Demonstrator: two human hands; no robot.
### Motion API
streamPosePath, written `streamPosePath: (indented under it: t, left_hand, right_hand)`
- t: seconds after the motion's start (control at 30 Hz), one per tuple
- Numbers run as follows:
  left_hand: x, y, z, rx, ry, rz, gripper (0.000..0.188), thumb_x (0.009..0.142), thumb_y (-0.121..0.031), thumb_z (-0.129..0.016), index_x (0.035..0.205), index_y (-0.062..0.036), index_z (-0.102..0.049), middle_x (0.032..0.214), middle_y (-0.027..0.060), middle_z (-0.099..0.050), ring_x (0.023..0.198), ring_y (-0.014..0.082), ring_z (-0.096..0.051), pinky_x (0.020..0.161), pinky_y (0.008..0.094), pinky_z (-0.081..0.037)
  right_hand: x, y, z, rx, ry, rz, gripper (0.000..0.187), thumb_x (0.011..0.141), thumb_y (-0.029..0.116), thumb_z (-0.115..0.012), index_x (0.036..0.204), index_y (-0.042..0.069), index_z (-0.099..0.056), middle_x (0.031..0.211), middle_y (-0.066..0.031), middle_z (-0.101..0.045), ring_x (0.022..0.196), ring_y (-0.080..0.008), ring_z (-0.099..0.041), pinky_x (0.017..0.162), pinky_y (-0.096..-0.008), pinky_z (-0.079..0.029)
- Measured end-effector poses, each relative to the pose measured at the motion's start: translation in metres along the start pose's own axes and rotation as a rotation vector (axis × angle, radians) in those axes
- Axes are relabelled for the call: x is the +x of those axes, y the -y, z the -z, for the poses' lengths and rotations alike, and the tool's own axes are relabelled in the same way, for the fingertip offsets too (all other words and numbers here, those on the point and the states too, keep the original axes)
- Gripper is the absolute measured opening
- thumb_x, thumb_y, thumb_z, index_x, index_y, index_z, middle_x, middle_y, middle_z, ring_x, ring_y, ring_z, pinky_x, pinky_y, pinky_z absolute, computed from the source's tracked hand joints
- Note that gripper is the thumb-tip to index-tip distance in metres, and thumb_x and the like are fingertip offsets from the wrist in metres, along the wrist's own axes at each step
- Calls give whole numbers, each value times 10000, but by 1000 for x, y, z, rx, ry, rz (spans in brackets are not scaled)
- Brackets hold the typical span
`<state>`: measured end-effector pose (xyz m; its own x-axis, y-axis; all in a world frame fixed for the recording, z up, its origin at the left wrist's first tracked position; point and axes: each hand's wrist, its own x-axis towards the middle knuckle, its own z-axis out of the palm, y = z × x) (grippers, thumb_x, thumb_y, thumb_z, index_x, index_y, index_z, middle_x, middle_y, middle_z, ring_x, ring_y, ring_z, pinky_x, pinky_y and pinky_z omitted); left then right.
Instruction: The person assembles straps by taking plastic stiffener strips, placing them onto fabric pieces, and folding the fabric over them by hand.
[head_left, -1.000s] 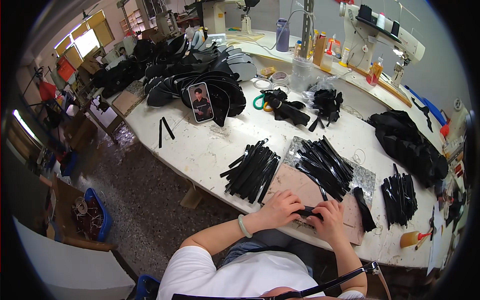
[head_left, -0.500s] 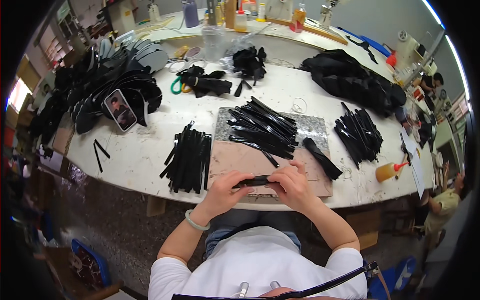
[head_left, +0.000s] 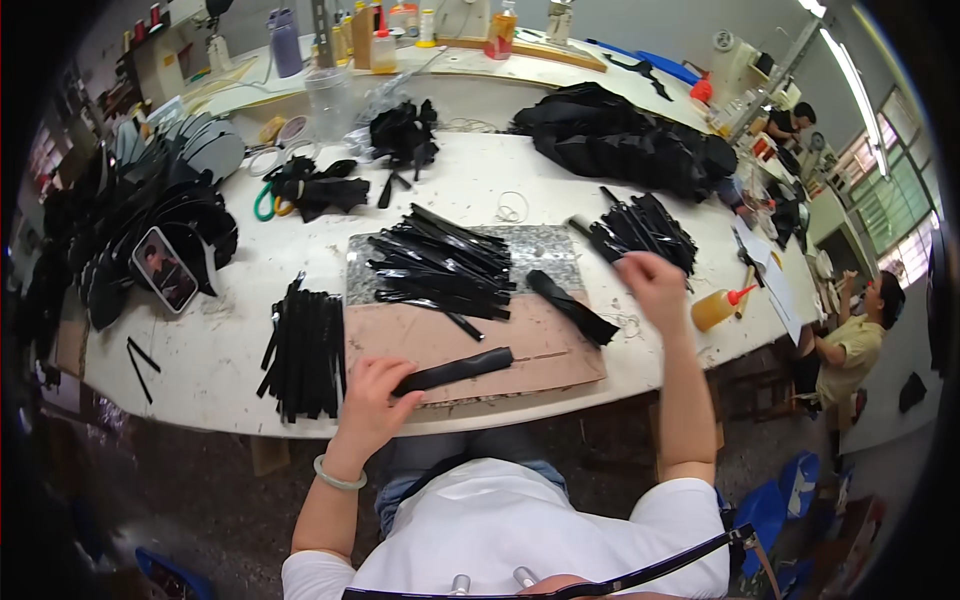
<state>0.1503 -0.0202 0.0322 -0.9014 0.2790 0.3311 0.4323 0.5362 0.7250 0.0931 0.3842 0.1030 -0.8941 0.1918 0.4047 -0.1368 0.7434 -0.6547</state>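
Observation:
My left hand (head_left: 375,400) pinches the left end of a flat black strip (head_left: 458,370), which lies slanted over the pinkish-brown board (head_left: 560,365). Out to the right, my right hand (head_left: 655,288) is closed and slightly blurred, with another black strip (head_left: 594,239) sticking out of it toward the upper left. That hand is just in front of a loose pile of black strips (head_left: 650,230). A wider pile of glossy black strips (head_left: 440,262) rests on the board and the grey speckled slab (head_left: 545,245). Between the hands lies a rolled black piece (head_left: 570,308).
Left of the board is a row of black strips (head_left: 305,350). A phone (head_left: 164,270) leans on black pieces at the left. A yellow glue bottle (head_left: 714,309) lies near my right forearm. Black material (head_left: 625,140) is heaped behind; green-handled scissors (head_left: 265,203) lie farther left.
My right hand has left the strip held by both hands and moved right and away to the right pile, where it holds another strip. My left hand keeps the first strip. The view has shifted right.

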Motion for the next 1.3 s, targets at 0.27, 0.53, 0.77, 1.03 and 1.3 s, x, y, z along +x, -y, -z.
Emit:
streamPosePath:
  t: [0.27, 0.53, 0.77, 1.03, 1.3]
  left_hand:
    - [-2, 7, -10, 90, 15, -150, 243, 765, -66, -730, 1005, -43, -703, 1002, 58, -653, 968, 268, -555, 849, 380, -459]
    - [-2, 6, -6, 1, 70, -106, 312, 766, -123, -746, 1063, -49, -689, 1039, 66, -651, 993, 273, -555, 890, 382, -446]
    - [-4, 10, -7, 3, 64, -82, 357, 749, -135, -770, 1086, -50, -692, 1042, 88, -655, 981, 274, -560, 847, 370, -470]
    - [18, 3, 2, -427, -9, 377, 371, 815, -171, -740, 1145, -28, -652, 1037, 110, -637, 975, 276, -570, 867, 389, -454]
    - [142, 54, -41, -48, -388, 18, 690, 762, -115, -735, 1362, 5, -415, 1158, 181, -543, 1106, 348, -500, 976, 422, -401]
  right_hand:
    - [2, 44, -62, -128, 105, 485, 279, 711, 104, -796, 951, 21, -681, 986, -144, -661, 947, -334, -610, 807, -412, -500]
    - [15, 82, -191, -194, 162, 535, 224, 789, 251, -736, 962, 109, -719, 930, -37, -634, 983, -248, -564, 827, -354, -422]
    - [38, 83, -213, -242, 393, 438, 157, 825, 214, -688, 929, 112, -746, 896, -63, -647, 949, -257, -590, 826, -398, -436]
    - [16, 98, -193, -261, 108, 789, 45, 806, 116, -626, 818, 82, -653, 817, -58, -574, 803, -231, -598, 733, -362, -463]
    - [15, 107, -194, -354, 157, 826, 53, 810, 102, -650, 829, 56, -630, 813, -79, -552, 703, -251, -617, 651, -356, -510]
